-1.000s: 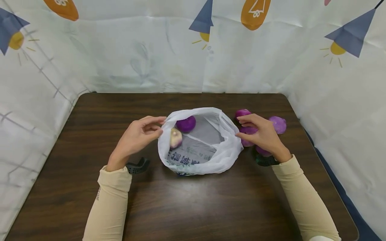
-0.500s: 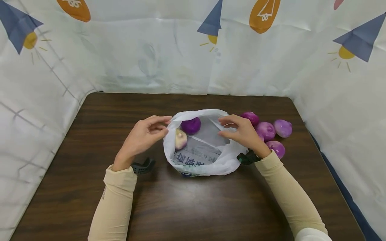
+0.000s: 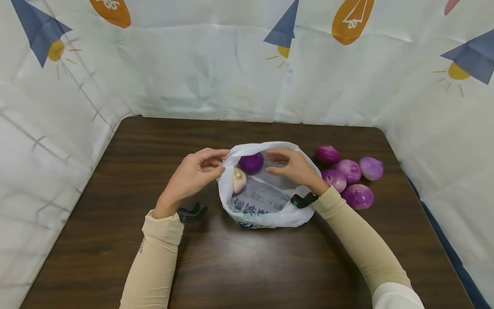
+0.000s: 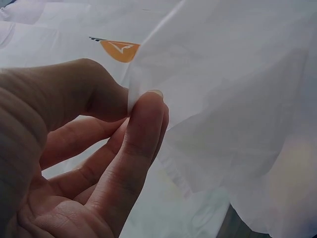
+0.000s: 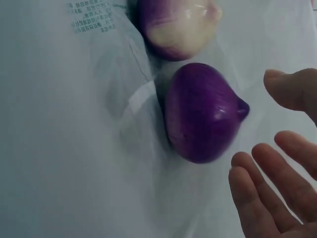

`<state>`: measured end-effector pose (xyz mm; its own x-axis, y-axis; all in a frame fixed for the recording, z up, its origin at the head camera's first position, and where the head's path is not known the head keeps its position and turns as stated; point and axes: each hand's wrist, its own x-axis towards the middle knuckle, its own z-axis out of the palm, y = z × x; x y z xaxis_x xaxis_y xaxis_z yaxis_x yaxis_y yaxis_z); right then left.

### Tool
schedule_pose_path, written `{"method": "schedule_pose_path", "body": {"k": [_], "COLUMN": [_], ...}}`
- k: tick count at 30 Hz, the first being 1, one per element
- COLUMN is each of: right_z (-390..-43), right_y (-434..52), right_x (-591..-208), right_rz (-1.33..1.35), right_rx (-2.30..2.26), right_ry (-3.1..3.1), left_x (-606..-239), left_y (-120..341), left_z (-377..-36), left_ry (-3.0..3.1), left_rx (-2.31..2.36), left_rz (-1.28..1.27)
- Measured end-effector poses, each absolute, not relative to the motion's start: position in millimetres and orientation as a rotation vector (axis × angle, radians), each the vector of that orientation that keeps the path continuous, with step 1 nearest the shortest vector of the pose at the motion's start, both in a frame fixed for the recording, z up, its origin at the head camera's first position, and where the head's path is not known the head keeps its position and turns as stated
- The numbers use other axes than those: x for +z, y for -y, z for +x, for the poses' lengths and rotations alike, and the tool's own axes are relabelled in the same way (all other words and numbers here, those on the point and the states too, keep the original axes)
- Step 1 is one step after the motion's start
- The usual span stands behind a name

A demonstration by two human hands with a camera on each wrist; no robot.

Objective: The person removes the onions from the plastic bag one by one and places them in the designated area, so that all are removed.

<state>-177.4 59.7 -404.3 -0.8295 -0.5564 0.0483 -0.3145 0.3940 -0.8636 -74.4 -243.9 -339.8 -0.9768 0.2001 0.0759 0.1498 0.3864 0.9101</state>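
Note:
A white plastic bag (image 3: 283,216) stands open in the middle of the dark wooden table (image 3: 247,266). Inside it lie a purple onion (image 3: 251,162) and a paler onion (image 3: 239,180). My left hand (image 3: 218,165) pinches the bag's left rim between thumb and forefinger; the left wrist view shows the thin plastic (image 4: 237,99) caught in that pinch (image 4: 143,99). My right hand (image 3: 275,163) hovers over the bag's mouth with relaxed fingers and holds nothing. In the right wrist view its fingers (image 5: 257,193) spread just right of the purple onion (image 5: 203,111), and the paler onion (image 5: 176,27) lies above it.
Several purple onions (image 3: 349,170) lie loose on the table to the right of the bag, one (image 3: 357,196) nearest the front. A patterned white cloth (image 3: 193,77) walls in the table at the back and on both sides.
My right hand has moved left, from the bag's right rim beside the loose onions to over the bag's mouth. The left hand keeps its pinch on the rim.

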Motion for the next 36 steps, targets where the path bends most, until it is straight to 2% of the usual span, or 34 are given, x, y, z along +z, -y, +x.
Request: {"method": "schedule_pose_path", "body": {"k": [11, 23, 30, 36], "right_z": [-192, -194, -193, -191], "right_y": [-43, -34, -19, -9], "right_x": [-413, -389, -404, -420], "right_rz": [-0.728, -0.616, -0.477, -0.377], "right_rx": [-1.310, -1.127, -1.107, -1.290], "right_ry": [-2.359, -2.352, -2.397, -2.373], "left_x": [-341, -342, -342, -343], "left_y": [240, 239, 238, 237], "left_z": [-76, -77, -77, -76], "left_ry": [-2.562, -2.592, -2.584, -2.584], "left_rx": [1.655, 1.597, 1.576, 1.584], "left_rz": [0.348, 0.345, 0.341, 0.338]}}
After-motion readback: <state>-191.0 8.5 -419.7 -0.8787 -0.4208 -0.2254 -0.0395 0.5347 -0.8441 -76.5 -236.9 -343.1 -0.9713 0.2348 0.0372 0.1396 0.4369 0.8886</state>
